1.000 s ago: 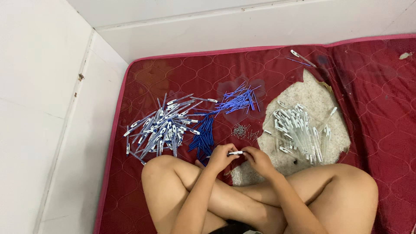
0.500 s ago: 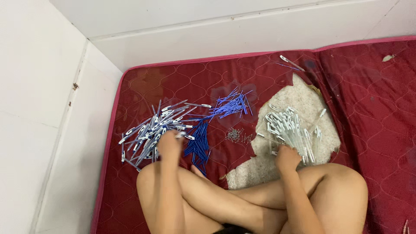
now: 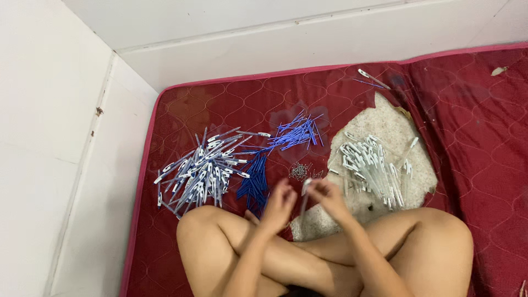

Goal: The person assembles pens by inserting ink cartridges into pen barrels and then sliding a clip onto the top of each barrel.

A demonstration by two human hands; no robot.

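Half a second ago my hands were apart, the left out at the pile of finished pens and the right over at the clear barrels. Now both have come back together in front of my crossed legs. My left hand (image 3: 279, 204) and right hand (image 3: 329, 198) meet just above the near edge of the red mattress (image 3: 220, 110), and between them is a single clear pen barrel (image 3: 304, 199), hanging roughly upright, its white top near my right fingers (image 3: 314, 190).

Those fingers are pinched on the barrel. My left fingers are curled close beside it, but the blur keeps me from telling whether they hold anything, a refill perhaps.

So I judge one pen went down on the left pile and a fresh piece came from the right: one round done, the next assembly beginning.

The pile of assembled pens (image 3: 201, 173) lies to the left, the blue refills (image 3: 254, 184) just beside it, more blue refills (image 3: 297, 132) farther off, a small heap of springs (image 3: 300, 170) just beyond my hands, and the clear barrels (image 3: 374, 168) on the pale worn patch (image 3: 385, 129) to the right.
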